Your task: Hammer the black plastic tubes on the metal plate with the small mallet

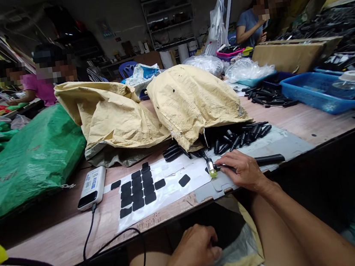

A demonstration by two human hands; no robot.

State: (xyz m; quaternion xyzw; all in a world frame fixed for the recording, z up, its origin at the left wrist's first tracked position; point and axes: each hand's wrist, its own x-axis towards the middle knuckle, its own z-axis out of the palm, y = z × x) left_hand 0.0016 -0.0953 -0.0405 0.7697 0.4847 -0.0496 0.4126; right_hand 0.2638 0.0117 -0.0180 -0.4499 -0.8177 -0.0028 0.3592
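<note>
My right hand (pixel 242 171) is closed around the handle of a hammer (pixel 269 159) at the table's front edge. The hammer's head, silvery with a yellow-green face, points left. Below the table edge, over my lap, hovers my left hand (pixel 198 247); its fingers are loosely bent, thumb and forefinger apart, nothing visible between them. Beneath it an open yellow bag (pixel 249 232) with a grey lining lies across my thighs. Black rounded-square pads (pixel 137 189) stick to a white sheet (pixel 169 198) left of the hammer. Several black cylindrical parts (pixel 242 137) are heaped just behind it.
Two yellow sacks (pixel 197 100) (pixel 114 119) and a green sack (pixel 32 159) stand on the table. A white power bank (pixel 92 187) trails a black cable. At right are a blue basket (pixel 318 94), more black parts (pixel 268 96) and a cardboard box (pixel 289 56). Other people sit beyond.
</note>
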